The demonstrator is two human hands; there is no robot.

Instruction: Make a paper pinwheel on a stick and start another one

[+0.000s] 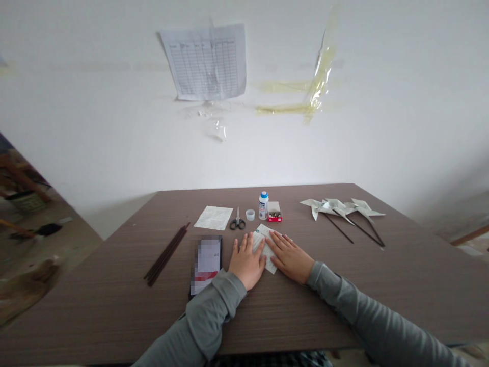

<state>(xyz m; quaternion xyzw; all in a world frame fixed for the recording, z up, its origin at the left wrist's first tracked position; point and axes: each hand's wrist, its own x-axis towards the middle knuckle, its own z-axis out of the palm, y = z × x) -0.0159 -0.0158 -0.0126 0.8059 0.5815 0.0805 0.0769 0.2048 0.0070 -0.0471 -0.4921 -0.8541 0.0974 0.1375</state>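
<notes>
A piece of printed paper [270,264] lies on the table in front of me, partly covered by both hands. My left hand [247,261] rests flat on its left side with the fingers spread. On its right side lies my right hand [292,257], fingers stretched out and pointing up and left. Just beyond the hands stand a white glue bottle [263,206] with a blue cap and a small red box [274,216] of small metal pieces. Scissors [237,223] with black handles and a small clear round cup [250,214] sit left of the bottle.
A phone [206,265] lies beside my left forearm. Several dark sticks [167,255] are farther left, and a square paper sheet [214,217] lies behind the phone. Paper pinwheels [338,208] on dark sticks lie at the right. The table [133,316] meets a white wall behind.
</notes>
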